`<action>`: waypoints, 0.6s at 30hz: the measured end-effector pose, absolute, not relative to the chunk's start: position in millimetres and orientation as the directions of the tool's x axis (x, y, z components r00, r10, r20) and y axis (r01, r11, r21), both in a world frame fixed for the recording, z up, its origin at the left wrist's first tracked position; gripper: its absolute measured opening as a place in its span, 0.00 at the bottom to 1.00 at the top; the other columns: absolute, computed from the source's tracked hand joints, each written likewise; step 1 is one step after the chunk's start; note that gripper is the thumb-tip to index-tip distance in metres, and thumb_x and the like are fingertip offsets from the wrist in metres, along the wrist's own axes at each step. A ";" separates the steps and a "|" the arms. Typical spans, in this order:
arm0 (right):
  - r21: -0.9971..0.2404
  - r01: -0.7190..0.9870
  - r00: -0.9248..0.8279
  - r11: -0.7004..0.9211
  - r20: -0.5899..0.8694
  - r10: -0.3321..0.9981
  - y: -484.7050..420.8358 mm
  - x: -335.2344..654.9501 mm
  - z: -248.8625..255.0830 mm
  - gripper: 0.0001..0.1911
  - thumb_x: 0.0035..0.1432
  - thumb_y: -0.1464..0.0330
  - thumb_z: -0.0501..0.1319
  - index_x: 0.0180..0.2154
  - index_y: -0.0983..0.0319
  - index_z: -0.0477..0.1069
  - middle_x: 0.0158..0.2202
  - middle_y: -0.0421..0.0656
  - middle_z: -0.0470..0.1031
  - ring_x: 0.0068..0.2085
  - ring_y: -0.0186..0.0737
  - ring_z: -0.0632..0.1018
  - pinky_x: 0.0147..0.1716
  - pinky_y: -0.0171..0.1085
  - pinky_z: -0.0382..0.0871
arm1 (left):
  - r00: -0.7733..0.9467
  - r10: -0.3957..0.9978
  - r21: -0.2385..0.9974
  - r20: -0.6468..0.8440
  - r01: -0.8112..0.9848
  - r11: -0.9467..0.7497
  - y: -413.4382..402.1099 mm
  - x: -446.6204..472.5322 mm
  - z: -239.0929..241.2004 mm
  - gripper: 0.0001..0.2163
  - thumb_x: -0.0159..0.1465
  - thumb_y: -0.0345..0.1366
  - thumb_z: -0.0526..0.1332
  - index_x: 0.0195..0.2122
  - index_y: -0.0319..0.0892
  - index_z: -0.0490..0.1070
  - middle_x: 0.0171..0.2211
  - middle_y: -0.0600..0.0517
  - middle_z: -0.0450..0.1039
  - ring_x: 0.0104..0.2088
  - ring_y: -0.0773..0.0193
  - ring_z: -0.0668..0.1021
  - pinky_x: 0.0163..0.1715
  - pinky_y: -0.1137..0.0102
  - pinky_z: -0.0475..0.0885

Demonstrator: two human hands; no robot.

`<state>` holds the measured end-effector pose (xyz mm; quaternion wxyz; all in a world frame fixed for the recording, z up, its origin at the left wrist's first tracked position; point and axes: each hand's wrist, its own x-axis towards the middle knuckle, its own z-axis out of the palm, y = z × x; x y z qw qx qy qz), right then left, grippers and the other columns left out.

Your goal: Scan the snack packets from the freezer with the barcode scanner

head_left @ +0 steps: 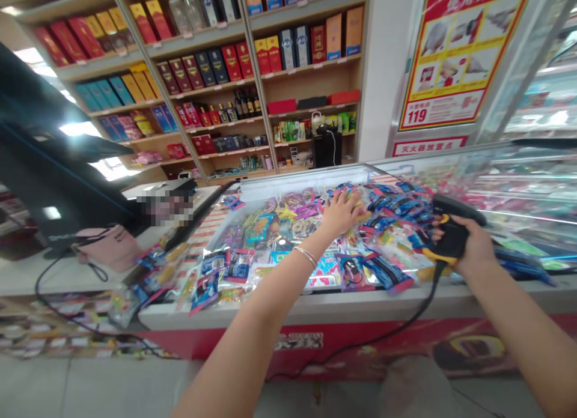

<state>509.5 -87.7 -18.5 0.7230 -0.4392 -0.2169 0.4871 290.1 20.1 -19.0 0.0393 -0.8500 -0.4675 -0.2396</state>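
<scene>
My left hand (343, 211) reaches over the glass top of a chest freezer (216, 310), fingers spread on a heap of small packaged snacks. Beside those fingers lie many blue-and-pink packets (392, 202). My right hand (473, 244) is wrapped round the handle of a black-and-yellow barcode scanner (453, 229), held above the right part of the heap. From its grip a black cable (406, 322) hangs down across the freezer front. Nearer the front edge are more blue packets (238, 265). What lies directly under my left palm is partly hidden.
At left, a counter holds a pink pouch (110, 247) and a dark monitor (54, 148). Shelves (256, 75) of boxed goods stand behind. A red-and-yellow poster (464, 51) hangs at right, near glass-fronted refrigeration.
</scene>
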 end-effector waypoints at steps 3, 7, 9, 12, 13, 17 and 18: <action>-0.816 -0.561 0.433 0.140 -0.145 0.889 -84.2 510.5 -20.2 0.08 0.50 0.72 0.55 0.23 0.64 0.71 0.25 0.44 0.62 0.21 0.31 0.63 0.16 0.32 0.60 | 0.449 0.774 0.138 0.447 0.820 -0.555 21.4 289.2 -19.3 0.24 0.68 0.48 0.40 0.64 0.52 0.52 0.64 0.48 0.54 0.64 0.52 0.55 0.59 0.50 0.57; -0.817 -0.565 0.425 0.116 -0.168 0.890 -81.8 512.2 -21.5 0.09 0.50 0.72 0.55 0.22 0.64 0.71 0.25 0.44 0.62 0.21 0.31 0.65 0.17 0.30 0.61 | 0.465 0.770 0.131 0.436 0.814 -0.566 22.4 288.6 -18.7 0.24 0.69 0.46 0.39 0.65 0.48 0.50 0.65 0.48 0.53 0.65 0.53 0.56 0.60 0.50 0.57; -0.840 -0.533 0.430 0.106 -0.161 0.888 -81.5 511.2 -21.0 0.09 0.50 0.72 0.55 0.22 0.64 0.70 0.25 0.43 0.62 0.21 0.31 0.65 0.16 0.31 0.62 | 0.456 0.773 0.143 0.441 0.815 -0.562 22.3 289.7 -20.7 0.25 0.69 0.46 0.40 0.65 0.44 0.51 0.65 0.46 0.54 0.65 0.53 0.55 0.61 0.51 0.56; -0.854 -0.509 0.432 0.102 -0.152 0.889 -82.5 508.7 -19.2 0.09 0.49 0.72 0.55 0.21 0.63 0.70 0.25 0.44 0.63 0.20 0.32 0.65 0.16 0.32 0.62 | 0.437 0.779 0.157 0.449 0.820 -0.551 19.8 292.5 -22.1 0.25 0.69 0.46 0.40 0.64 0.42 0.51 0.64 0.45 0.54 0.65 0.54 0.55 0.61 0.50 0.56; -0.851 -0.516 0.428 0.098 -0.157 0.890 -83.4 508.2 -18.0 0.09 0.49 0.73 0.55 0.21 0.62 0.70 0.24 0.44 0.63 0.20 0.32 0.64 0.15 0.32 0.62 | 0.437 0.785 0.162 0.439 0.821 -0.548 18.7 293.0 -20.5 0.25 0.69 0.46 0.39 0.64 0.43 0.51 0.65 0.45 0.54 0.65 0.54 0.55 0.61 0.49 0.55; -0.836 -0.534 0.423 0.130 -0.131 0.897 -89.7 507.3 -5.5 0.12 0.49 0.74 0.53 0.22 0.61 0.74 0.25 0.47 0.65 0.19 0.32 0.65 0.13 0.31 0.62 | 0.465 0.821 0.200 0.331 0.816 -0.542 18.5 281.8 4.3 0.28 0.67 0.52 0.40 0.66 0.47 0.47 0.67 0.46 0.47 0.66 0.49 0.51 0.60 0.40 0.48; -0.838 -0.525 0.424 0.150 -0.104 0.900 -91.9 506.1 0.6 0.12 0.49 0.74 0.53 0.23 0.61 0.75 0.26 0.48 0.66 0.20 0.32 0.66 0.13 0.31 0.62 | 0.456 0.825 0.215 0.333 0.815 -0.538 19.9 273.1 15.0 0.29 0.66 0.53 0.40 0.66 0.48 0.45 0.68 0.47 0.44 0.67 0.48 0.49 0.60 0.40 0.46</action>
